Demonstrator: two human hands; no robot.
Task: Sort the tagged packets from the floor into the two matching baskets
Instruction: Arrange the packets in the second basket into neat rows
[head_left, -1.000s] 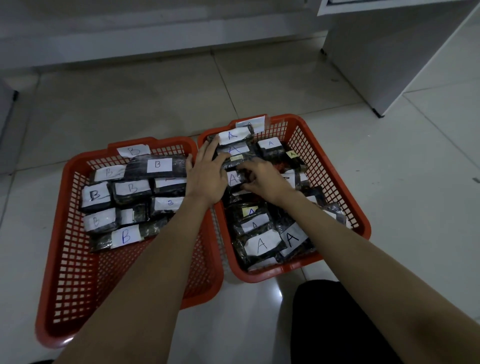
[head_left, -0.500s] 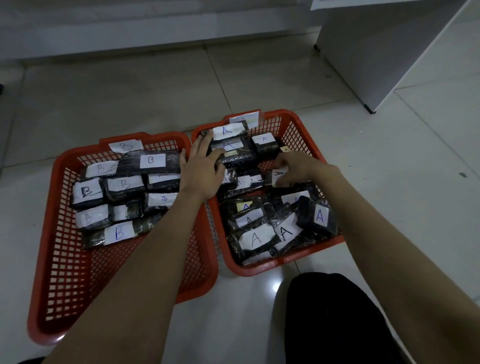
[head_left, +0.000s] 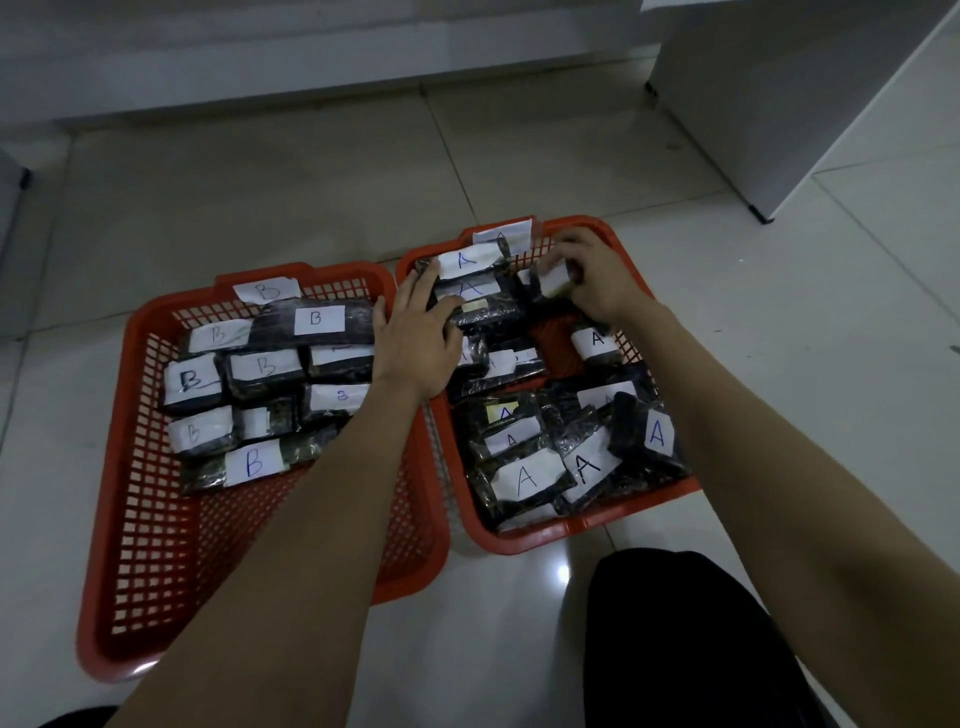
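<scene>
- While both arms reach in from the bottom of the frame, two red baskets sit side by side on the tiled floor, rims touching at centre.
- Left basket: tag "B" on its far rim; dark packets w/ white B labels fill its far half, near half shows bare mesh.
- Right basket: tag "A" on far rim; packets w/ A labels piled across most of it, small bare patch of mesh mid-basket.
- Left hand: centre frame, fingers straight & spread, lying flat on the packets at the far left corner of the right basket, palm over the two rims.
- Right hand: upper centre-right, at far end of right basket, fingers curled round a small packet w/ a white label; letter on it can't be read.
- White cabinet upper right, standing on the floor.
- Dark clothing at bottom, between the arms & right of centre.
</scene>
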